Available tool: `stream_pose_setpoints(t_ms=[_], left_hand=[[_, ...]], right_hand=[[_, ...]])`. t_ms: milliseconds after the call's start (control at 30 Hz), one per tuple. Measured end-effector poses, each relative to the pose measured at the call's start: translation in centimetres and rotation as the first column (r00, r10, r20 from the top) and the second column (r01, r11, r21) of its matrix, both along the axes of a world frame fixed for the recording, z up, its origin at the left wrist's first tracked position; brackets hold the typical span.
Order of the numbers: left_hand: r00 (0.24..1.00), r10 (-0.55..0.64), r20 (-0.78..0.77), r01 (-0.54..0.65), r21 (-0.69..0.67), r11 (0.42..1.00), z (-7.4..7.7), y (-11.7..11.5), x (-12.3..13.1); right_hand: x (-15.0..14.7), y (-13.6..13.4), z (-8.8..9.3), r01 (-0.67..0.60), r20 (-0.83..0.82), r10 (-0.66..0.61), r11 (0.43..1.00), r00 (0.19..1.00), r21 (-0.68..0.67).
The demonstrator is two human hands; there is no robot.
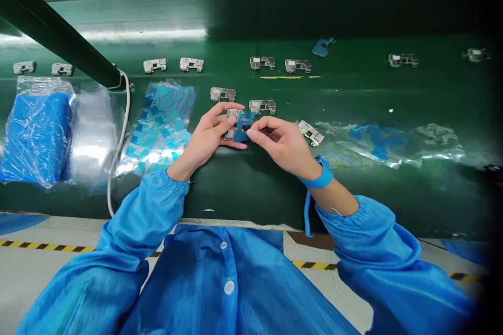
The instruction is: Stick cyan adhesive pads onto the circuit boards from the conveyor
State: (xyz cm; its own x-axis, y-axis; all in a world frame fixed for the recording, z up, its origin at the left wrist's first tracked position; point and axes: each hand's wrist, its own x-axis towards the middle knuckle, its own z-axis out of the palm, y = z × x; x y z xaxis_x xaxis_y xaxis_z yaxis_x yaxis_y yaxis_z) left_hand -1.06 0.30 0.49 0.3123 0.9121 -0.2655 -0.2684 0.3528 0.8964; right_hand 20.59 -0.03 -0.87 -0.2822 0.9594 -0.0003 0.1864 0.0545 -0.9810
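Note:
My left hand (212, 128) is closed around the edges of a small circuit board (232, 115) over the middle of the bench. A blue film piece (242, 128) covers the board's right side. My right hand (277, 141) pinches at this film's right edge with thumb and forefinger, the other fingers curled. Just beyond my hands lie two more circuit boards, one at the left (222, 94) and one at the right (262, 107). Another board (310, 133) rests tilted beside my right hand. A blue band (320, 177) with a coiled cord (308, 214) circles my right wrist.
Left of my hands, many blue film pieces (165, 120) lie on clear plastic, near a white cable (124, 131) and a wrapped blue bundle (37, 133). Several boards (192, 64) line the back. A dark green post (58, 26) slants at left. Plastic bag (393, 141) at right.

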Motion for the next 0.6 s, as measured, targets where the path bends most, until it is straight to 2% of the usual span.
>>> stream_pose_setpoints(t_ms=[233, 367, 600], left_hand=[[0.998, 0.057, 0.030, -0.057, 0.006, 0.998, 0.3, -0.4, 0.7], [0.998, 0.041, 0.049, -0.042, 0.019, 0.999, 0.2, -0.5, 1.1], [0.999, 0.022, -0.027, -0.022, -0.010, 1.000, 0.8, -0.7, 1.6]], right_hand=[[-0.5, -0.4, -0.2, 0.086, -0.014, -0.085, 0.996, 0.996, 0.040], [-0.5, -0.6, -0.2, 0.089, -0.020, -0.088, 0.994, 0.996, 0.055], [-0.5, -0.8, -0.6, 0.093, -0.039, -0.090, 0.992, 0.995, 0.086]])
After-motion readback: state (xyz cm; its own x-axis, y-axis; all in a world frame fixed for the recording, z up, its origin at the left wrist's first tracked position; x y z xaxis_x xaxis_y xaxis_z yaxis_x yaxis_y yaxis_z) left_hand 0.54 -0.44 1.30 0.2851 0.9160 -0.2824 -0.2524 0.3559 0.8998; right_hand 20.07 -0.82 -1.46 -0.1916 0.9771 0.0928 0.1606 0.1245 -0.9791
